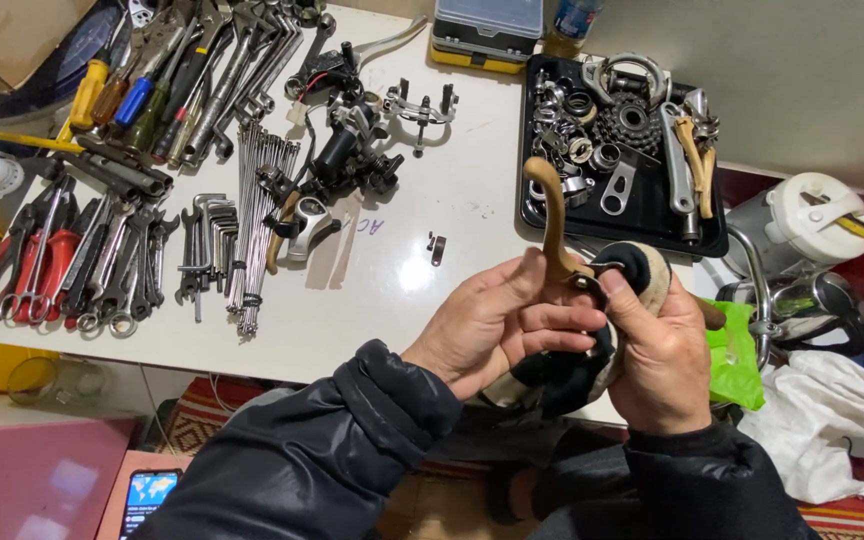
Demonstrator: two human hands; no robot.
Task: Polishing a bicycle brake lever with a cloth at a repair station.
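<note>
My left hand (pixel 497 325) and my right hand (pixel 657 355) both grip a bicycle brake lever assembly above the front edge of the white table (pixel 402 270). Its curved brown lever blade (pixel 550 215) sticks up from between my thumbs. The black rubber-hooded body (pixel 642 270), with a cream-coloured edge, sits under my right thumb. A dark piece of it (pixel 567 380) hangs below between my palms. Black jacket sleeves cover both forearms.
Wrenches, pliers, screwdrivers and hex keys (pixel 112 230) lie in rows on the table's left. A bundle of spokes (pixel 257 220) and brake parts (pixel 352 150) sit mid-table. A black tray (pixel 552 215) of metal parts stands at the right. Handlebars, a green bag and a white cloth lie off the right edge.
</note>
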